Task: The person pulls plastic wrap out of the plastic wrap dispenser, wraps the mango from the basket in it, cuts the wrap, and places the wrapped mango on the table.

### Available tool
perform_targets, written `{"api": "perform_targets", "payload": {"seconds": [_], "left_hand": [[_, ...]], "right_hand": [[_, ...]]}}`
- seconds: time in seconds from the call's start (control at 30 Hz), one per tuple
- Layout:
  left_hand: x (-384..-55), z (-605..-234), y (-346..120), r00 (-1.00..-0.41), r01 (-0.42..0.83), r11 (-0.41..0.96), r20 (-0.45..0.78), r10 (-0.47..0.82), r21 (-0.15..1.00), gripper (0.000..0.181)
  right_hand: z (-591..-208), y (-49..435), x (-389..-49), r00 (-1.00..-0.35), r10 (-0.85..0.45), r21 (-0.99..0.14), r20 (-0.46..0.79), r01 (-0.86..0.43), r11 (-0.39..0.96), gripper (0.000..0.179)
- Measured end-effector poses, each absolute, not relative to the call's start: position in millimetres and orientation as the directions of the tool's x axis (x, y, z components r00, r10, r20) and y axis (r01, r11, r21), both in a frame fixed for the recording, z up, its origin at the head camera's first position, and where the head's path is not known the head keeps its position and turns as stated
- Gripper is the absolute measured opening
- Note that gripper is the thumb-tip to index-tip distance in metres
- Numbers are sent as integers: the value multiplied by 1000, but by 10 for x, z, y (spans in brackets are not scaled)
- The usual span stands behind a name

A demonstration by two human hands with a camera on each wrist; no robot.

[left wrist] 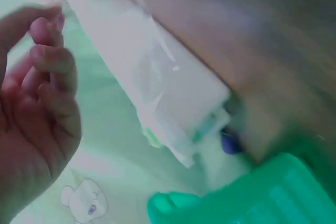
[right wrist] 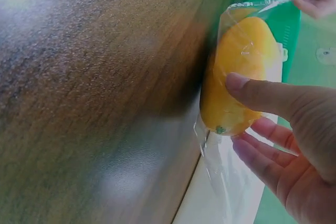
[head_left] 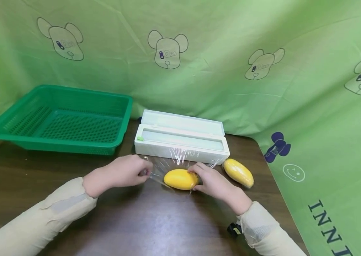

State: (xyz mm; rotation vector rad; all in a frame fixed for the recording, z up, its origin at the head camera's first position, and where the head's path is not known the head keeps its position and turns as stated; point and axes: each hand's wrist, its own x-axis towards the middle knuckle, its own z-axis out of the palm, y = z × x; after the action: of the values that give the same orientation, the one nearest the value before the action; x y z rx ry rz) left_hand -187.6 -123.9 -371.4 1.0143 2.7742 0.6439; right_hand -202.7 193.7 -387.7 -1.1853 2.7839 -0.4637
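A yellow mango (head_left: 180, 179) lies on the brown table with clear plastic wrap (right wrist: 247, 51) around it and stretched from it. My right hand (head_left: 210, 181) grips the mango's right end, thumb on the near side and fingers on the far side. Left of the mango, my left hand (head_left: 122, 174) pinches an edge of the wrap between thumb and curled fingers, pulling it taut. Behind the mango stands a white wrap dispenser box (head_left: 183, 153), its lid raised and wrap sticking to its front. In the left wrist view, the mango shows only at the top edge.
A second wrapped yellow mango (head_left: 238, 172) lies to the right, by the dispenser's corner. A green plastic basket (head_left: 68, 144) stands at the back left. A green printed curtain (head_left: 206, 89) hangs behind and along the right of the table (head_left: 154, 227).
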Motion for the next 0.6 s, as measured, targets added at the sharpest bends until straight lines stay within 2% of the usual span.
{"api": "perform_targets", "payload": {"seconds": [0.17,0.3,0.47,0.6], "left_hand": [[-1991,-3723,-1005,-845,505,683,142,515,528,6],[-2099,-3849,-837,-868,461,602,188,461,652,8],[-2128,-3985,-704,-836,486,516,203,509,706,6],[-2109,-4027,-675,-804,502,474,188,563,723,22]], "right_hand": [[-3892,1932,-2046,-690,-721,-305,60,-701,645,49],[-3909,1931,-2072,-673,-737,-312,62,-715,626,49],[-3913,1956,-2100,-638,-767,-336,65,-738,586,56],[-3908,1982,-2110,-616,-785,-348,67,-752,560,66]]}}
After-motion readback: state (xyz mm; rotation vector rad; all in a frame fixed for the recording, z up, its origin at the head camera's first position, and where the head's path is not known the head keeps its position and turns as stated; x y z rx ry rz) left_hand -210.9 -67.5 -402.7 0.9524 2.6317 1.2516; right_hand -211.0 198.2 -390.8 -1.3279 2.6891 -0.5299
